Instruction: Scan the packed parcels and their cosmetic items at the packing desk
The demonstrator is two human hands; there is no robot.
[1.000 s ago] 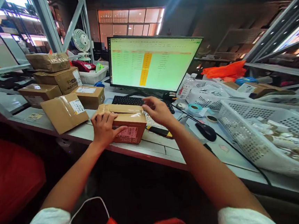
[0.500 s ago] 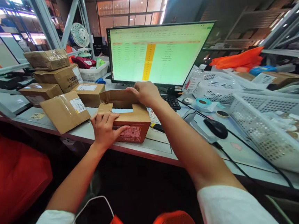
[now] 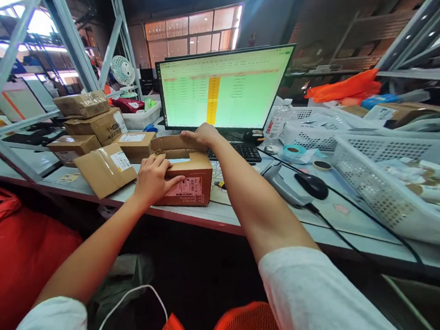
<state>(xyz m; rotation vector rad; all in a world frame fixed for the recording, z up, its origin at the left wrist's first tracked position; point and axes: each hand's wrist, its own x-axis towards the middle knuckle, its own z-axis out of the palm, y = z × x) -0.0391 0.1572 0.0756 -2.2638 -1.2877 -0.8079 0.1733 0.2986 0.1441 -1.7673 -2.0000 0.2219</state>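
Note:
A cardboard box with a pink-and-white label on its near side stands at the table's front edge. Its rear flap is raised, and something pale shows in the opening on top. My left hand grips the box's near left edge, fingers over the top and thumb along the labelled side. At the far side, my right hand is closed on the raised flap, its fingertips partly hidden. Behind the box's right side, a yellow-and-black tool lies partly covered by my forearm.
Several taped cartons are piled at left. A monitor and keyboard stand behind the box. To the right lie a scanner, a corded mouse and a tape roll, beside a white basket.
The view has tilted up and shifted a little. Both hands keep their hold on the box, which appears turned slightly, its labelled side facing me more squarely.

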